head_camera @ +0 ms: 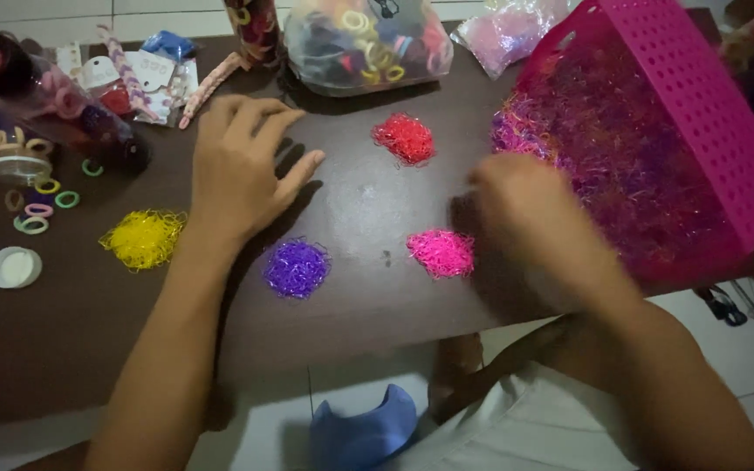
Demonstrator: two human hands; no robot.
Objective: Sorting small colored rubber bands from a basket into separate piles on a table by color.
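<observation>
The work material is a mass of tiny elastic bands, mixed pink and purple, heaped in the tilted pink basket (709, 105) at the upper right of the frame and spilling from its open mouth onto the dark counter (368, 218). Four sorted heaps lie on the counter: the red pile (404, 138) at upper centre, the pink pile (441, 252) at centre, the purple pile (297, 269) just left of it, and the yellow pile (143, 238) at the left. Judged by appearance, the bands are very light, soft and springy, tangle readily, and are best pinched singly or in small tufts with the fingertips at the edge of the mass. The right hand (530, 218) sits at the mouth of the basket, just beside the spilled bands; motion blur hides its fingers, so the state of its grip and any band in it cannot be told. The left hand (237, 170) rests palm down on the counter between the yellow and red piles, fingers spread, grip open and empty. Bags and jars of hair ties at the top edge are cut off; the basket's far corner leaves the frame.
</observation>
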